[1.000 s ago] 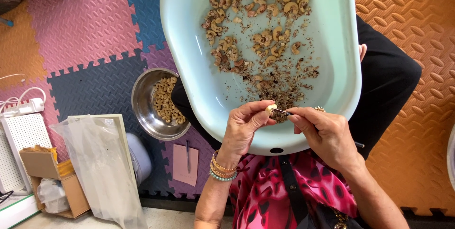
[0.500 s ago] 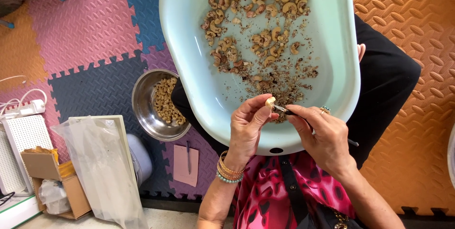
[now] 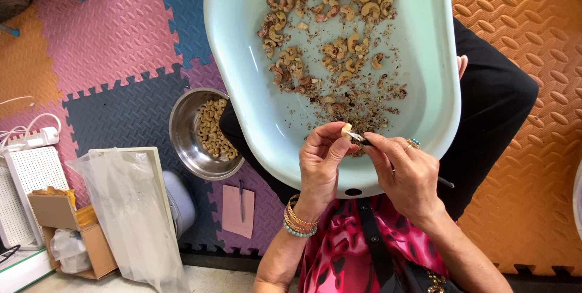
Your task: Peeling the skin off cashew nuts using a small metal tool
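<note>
Left hand (image 3: 319,158) pinching a pale cashew (image 3: 346,130) at its fingertips, right hand (image 3: 403,172) closed around a thin blade (image 3: 359,139) touching it

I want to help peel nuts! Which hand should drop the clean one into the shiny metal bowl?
Probably the left hand: it already pinches the pale peeled cashew and is nearer the round steel bowl. The right hand is busy holding the thin metal scraping tool.

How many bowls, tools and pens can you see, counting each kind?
Basins: 1, the pale green basin on the lap.
Metal bowls: 1, the steel bowl on the floor.
Small tools: 1, the tool in the right hand.
Pens: 1, the pen.
Total: 4
</note>
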